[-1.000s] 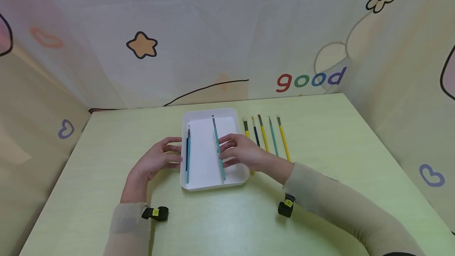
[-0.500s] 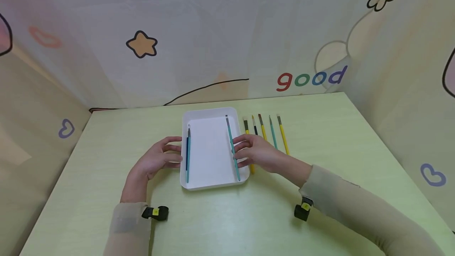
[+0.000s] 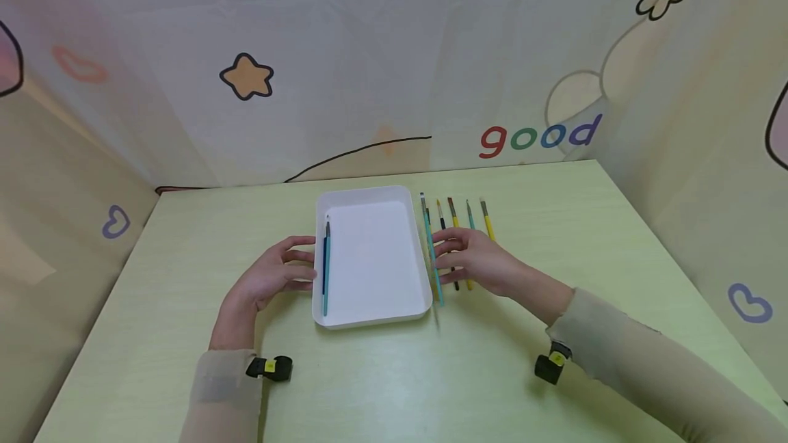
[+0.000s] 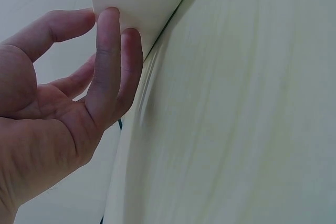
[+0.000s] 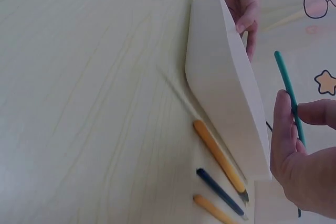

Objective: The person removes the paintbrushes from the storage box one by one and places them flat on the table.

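A green brush (image 5: 286,80) is pinched by right fingers (image 5: 283,119), the tray (image 3: 369,258) touched by spread left fingers (image 4: 107,51). Neighbouring brushes (image 5: 218,153) should be avoided.

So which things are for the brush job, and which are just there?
Seem part of the job:
teal brush in the right hand
white tray the left hand touches
two brushes in the tray
row of brushes beside it

Seem just there:
black wrist cameras
printed cloth behind

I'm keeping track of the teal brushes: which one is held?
The teal brush pinched in the right hand, raised beside the white tray. A second teal brush lies inside the tray, a third teal brush on the table.
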Demonstrator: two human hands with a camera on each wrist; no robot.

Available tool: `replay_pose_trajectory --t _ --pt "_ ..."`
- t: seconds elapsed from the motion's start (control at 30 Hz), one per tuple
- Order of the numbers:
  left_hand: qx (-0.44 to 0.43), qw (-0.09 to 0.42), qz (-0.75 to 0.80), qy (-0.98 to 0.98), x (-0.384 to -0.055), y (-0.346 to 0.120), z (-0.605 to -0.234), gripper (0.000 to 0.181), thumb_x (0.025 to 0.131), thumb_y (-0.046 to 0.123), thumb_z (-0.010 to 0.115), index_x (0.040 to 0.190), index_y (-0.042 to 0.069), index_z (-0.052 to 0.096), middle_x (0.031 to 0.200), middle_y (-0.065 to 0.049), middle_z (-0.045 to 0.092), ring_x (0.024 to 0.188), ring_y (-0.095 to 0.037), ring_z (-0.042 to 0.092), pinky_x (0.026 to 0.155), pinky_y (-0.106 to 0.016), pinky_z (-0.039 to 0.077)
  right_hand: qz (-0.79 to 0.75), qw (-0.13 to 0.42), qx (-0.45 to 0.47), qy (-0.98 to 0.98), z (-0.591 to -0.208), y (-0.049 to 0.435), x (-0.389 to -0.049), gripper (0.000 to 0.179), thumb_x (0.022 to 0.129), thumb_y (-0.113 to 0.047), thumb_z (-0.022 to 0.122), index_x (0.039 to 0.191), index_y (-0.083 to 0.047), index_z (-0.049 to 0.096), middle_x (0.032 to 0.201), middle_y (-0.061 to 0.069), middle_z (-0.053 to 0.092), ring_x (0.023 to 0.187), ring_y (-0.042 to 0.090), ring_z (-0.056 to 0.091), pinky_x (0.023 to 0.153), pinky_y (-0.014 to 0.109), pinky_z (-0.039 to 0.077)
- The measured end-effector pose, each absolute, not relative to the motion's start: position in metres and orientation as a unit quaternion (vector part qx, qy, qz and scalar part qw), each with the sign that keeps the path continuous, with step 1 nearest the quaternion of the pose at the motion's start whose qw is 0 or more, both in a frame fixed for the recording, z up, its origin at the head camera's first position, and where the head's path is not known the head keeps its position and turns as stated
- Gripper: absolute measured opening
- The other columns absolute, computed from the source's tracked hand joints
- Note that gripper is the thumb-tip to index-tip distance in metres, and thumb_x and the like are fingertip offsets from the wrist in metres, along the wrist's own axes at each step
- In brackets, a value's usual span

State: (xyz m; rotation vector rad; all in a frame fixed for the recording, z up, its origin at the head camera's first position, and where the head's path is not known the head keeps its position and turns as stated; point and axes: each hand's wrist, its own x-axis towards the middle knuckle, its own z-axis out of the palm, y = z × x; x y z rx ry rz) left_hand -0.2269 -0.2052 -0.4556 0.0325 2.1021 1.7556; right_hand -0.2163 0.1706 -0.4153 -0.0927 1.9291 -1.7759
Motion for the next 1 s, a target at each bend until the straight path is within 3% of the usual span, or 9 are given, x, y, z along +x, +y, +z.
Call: replay_pose_trajectory --t 0.5,1.0 --pt "0.011 0.201 0.631 0.75 -0.226 -0.206 -0.456 0.073 0.091 -0.003 0.071 0.155 0.004 0.036 0.137 -0.027 0.05 0.104 -0.031 0.065 0.088 -0.04 0.06 -0.635 0.237 0.011 0.735 -0.424 0.21 -0.225 0.054 0.101 -0.001 0.059 0.15 0.006 0.036 0.131 0.025 0.047 0.108 0.03 0.057 0.093 0.041 0.058" --pt "0.008 0.199 0.628 0.752 -0.227 -0.206 -0.456 0.073 0.09 -0.005 0.071 0.154 0.004 0.037 0.135 -0.026 0.051 0.102 -0.031 0.065 0.087 -0.039 0.06 -0.633 0.225 0.043 0.739 -0.44 0.25 -0.232 0.057 0.102 -0.004 0.06 0.151 0.007 0.034 0.134 0.024 0.047 0.104 0.026 0.061 0.092 0.035 0.058"
